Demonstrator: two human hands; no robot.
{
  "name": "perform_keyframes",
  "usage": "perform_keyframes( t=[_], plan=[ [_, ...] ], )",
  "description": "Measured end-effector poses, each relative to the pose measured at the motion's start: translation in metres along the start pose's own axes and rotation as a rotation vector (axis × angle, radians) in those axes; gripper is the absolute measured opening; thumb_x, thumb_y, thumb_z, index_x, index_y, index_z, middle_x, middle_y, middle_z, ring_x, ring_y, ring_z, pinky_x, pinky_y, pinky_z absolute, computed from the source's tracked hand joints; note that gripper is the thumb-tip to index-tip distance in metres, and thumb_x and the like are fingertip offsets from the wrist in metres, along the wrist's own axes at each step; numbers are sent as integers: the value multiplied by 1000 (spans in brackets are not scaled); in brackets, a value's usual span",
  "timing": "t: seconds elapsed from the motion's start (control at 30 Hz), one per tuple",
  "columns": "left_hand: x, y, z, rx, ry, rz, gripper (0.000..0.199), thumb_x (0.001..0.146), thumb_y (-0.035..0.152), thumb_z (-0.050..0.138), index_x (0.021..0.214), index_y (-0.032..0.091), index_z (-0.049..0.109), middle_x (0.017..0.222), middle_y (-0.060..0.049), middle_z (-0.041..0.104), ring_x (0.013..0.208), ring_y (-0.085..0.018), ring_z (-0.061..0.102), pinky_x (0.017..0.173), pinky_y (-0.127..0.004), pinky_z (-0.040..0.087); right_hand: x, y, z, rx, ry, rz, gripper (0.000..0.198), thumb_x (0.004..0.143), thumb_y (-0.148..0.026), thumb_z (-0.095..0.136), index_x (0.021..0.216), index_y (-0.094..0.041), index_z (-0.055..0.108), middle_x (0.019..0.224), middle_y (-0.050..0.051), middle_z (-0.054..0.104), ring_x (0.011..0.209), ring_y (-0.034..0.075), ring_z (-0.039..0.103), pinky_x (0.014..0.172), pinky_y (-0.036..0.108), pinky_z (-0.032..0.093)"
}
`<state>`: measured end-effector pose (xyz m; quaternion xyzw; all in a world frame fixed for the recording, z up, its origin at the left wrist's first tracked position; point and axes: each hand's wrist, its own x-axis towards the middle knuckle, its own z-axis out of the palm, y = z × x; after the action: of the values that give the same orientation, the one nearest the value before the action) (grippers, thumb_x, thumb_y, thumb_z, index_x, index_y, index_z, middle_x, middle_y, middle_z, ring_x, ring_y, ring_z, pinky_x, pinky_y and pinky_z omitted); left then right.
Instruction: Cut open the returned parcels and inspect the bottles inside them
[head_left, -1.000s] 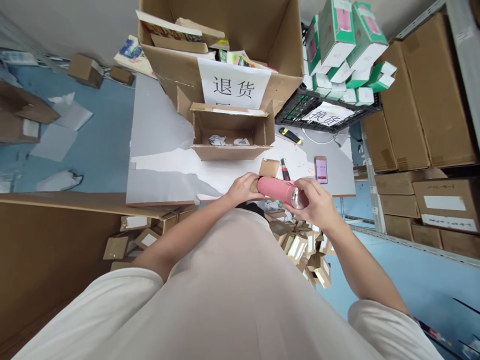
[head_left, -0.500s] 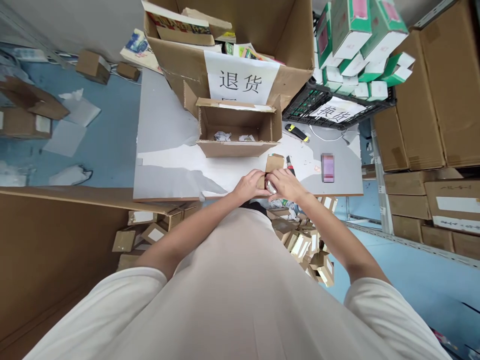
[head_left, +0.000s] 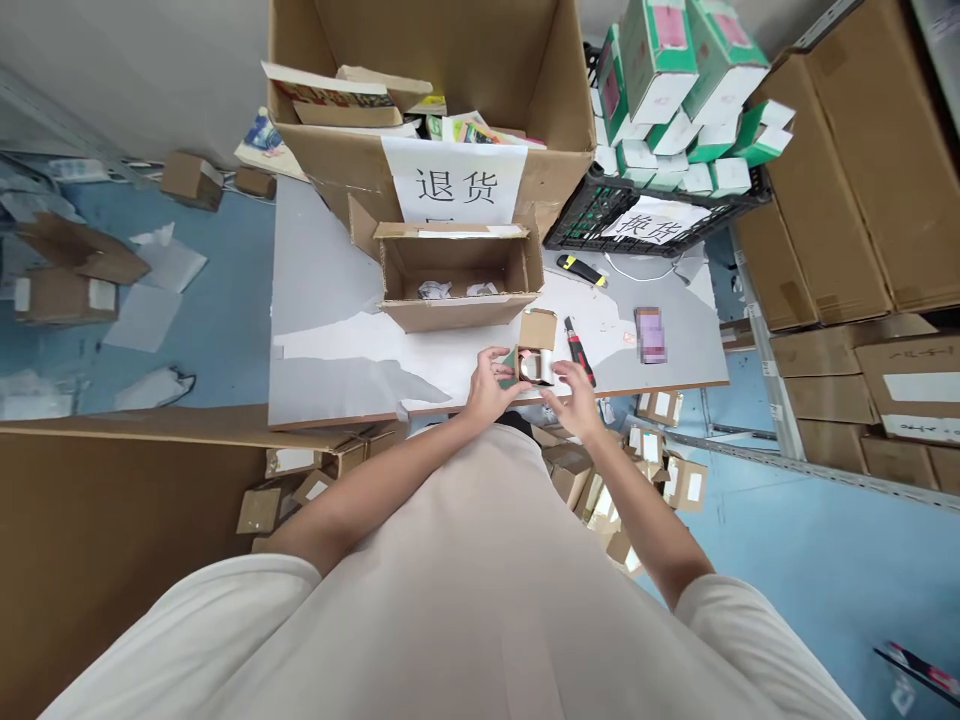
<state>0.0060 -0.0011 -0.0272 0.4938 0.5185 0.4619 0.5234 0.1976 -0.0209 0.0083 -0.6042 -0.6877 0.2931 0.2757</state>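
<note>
A small open cardboard box [head_left: 538,328] stands at the table's front edge, its flap raised on the far side. Inside it I see something white and a reddish-brown rounded shape, too small to name. My left hand [head_left: 489,390] grips the box's left side, where a bit of green [head_left: 510,368] shows by the fingers. At the right side of the box is my right hand [head_left: 576,398], its fingers apart and the fingertips close to the edge. A red and black utility knife [head_left: 579,353] lies just beyond that hand.
A larger open carton [head_left: 461,312] with crumpled paper stands behind. Beyond it are a big carton of books [head_left: 337,160] and a black crate [head_left: 577,215] of green-white boxes. A yellow-black cutter [head_left: 581,270] and a purple, blurred-out object [head_left: 650,335] lie to the right.
My right hand has come off the shiny rounded thing it was covering and moved right, fingers spreading. The small box's inside now shows. The whole view has shifted slightly.
</note>
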Motion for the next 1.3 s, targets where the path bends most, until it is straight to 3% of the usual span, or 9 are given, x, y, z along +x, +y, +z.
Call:
perform_keyframes(
  t=[0.13, 0.23, 0.33, 0.43, 0.6, 0.87, 1.07, 1.2, 1.3],
  plan=[
    [4, -2, -4, 242, -169, 189, 52, 61, 43, 84, 103, 20, 62, 135, -16, 48, 131, -33, 45, 107, -50, 38, 10, 8, 14, 149, 49, 103, 46, 88, -61, 42, 103, -22, 63, 112, 14, 57, 110, 27, 56, 93, 46, 49],
    [9, 0, -7, 289, -300, 247, 41, 70, 43, 78, 101, 21, 63, 139, -15, 46, 132, -31, 45, 109, -50, 37, 41, 11, 10, 394, 86, 197, 68, 80, -77, 41, 121, -24, 52, 119, 14, 59, 109, 25, 59, 90, 45, 51],
    [12, 0, -9, 302, -328, 254, 39, 72, 44, 76, 101, 21, 61, 140, -15, 47, 130, -31, 47, 109, -50, 38, 66, 6, 0, 569, -44, 159, 77, 82, -80, 28, 130, -24, 47, 117, 13, 64, 108, 23, 62, 92, 45, 51],
    [13, -6, -10, 273, -288, 245, 50, 70, 44, 78, 108, 21, 55, 140, -17, 48, 131, -31, 48, 107, -50, 39, 65, -1, -7, 457, -189, 5, 56, 86, -69, 43, 114, -23, 61, 116, 12, 66, 111, 24, 62, 98, 45, 48],
    [16, -19, -12, 219, -245, 196, 78, 63, 46, 82, 122, 21, 38, 137, -19, 51, 126, -29, 53, 100, -48, 46, 34, 2, -4, 137, -232, -273, 37, 90, -52, 51, 111, -23, 63, 134, 13, 56, 132, 26, 46, 109, 48, 39],
    [23, -14, -17, 353, -344, 294, 60, 67, 48, 78, 111, 19, 50, 137, -19, 53, 125, -28, 54, 103, -46, 45, 15, 21, 4, -75, -260, -315, 44, 82, -53, 63, 115, -24, 59, 155, 13, 25, 146, 36, 16, 112, 59, 28],
    [22, 3, -39, 567, -515, 512, 58, 78, 51, 68, 121, 15, 54, 145, -23, 44, 134, -29, 46, 106, -44, 43, 17, 29, 11, -25, -308, -308, 35, 80, -30, 66, 113, -23, 56, 141, 13, 32, 134, 30, 38, 102, 45, 44],
    [30, 31, -74, 878, -335, 647, 52, 82, 50, 64, 119, 15, 58, 143, -21, 47, 139, -33, 37, 115, -56, 23, 22, 21, 10, -171, -337, -280, 37, 79, -24, 63, 115, -21, 52, 138, 15, 31, 122, 28, 47, 94, 43, 48],
    [44, 51, -103, 1084, -99, 582, 52, 83, 42, 63, 127, 15, 55, 150, -22, 37, 145, -37, 23, 114, -66, 7, 27, 5, 3, -345, -405, -338, 38, 80, -29, 62, 114, -18, 51, 141, 18, 29, 127, 31, 40, 95, 44, 46]
  ],
)
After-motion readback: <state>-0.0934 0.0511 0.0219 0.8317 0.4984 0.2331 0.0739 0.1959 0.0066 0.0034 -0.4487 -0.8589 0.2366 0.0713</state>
